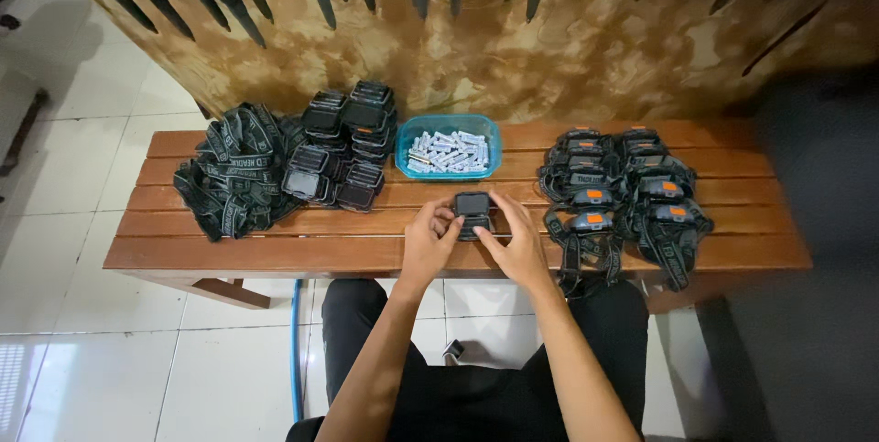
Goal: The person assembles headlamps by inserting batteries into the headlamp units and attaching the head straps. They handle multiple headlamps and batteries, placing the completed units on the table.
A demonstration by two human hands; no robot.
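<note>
**Hands on one headlamp body, midway between two piles**

Fingers of both hands closed around a small black headlamp body [472,212], held just above or on the wooden bench [275,245], at its front middle. Left hand [428,242] gripping the left side, fingertips curled against the casing. Right hand [515,239] covering the right side and lower edge, thumb and fingers wrapped on the same piece. Whether the casing is open or closed cannot be told; too small and partly hidden.

Directly behind, a shallow teal tray [403,167] holding many small pale cylinders, apparently batteries [448,151].

To the left, a stack of bare black lamp bodies [343,145] without straps, and further left a heap of loose dark headbands [233,172] with pale lettering.

To the right, a pile of assembled headlamps [623,190], grey and black with orange buttons, straps attached and trailing off the bench edge.

Judging from the layout: a good share apparently finished on the right, a roughly similar quantity of separate bodies and straps waiting on the left, plenty of batteries left in the tray. Roughly midway, with one unit in hand.

Below the bench, dark trousers and white floor tiles. Behind, a mottled tan wall with dark tools hanging.
</note>
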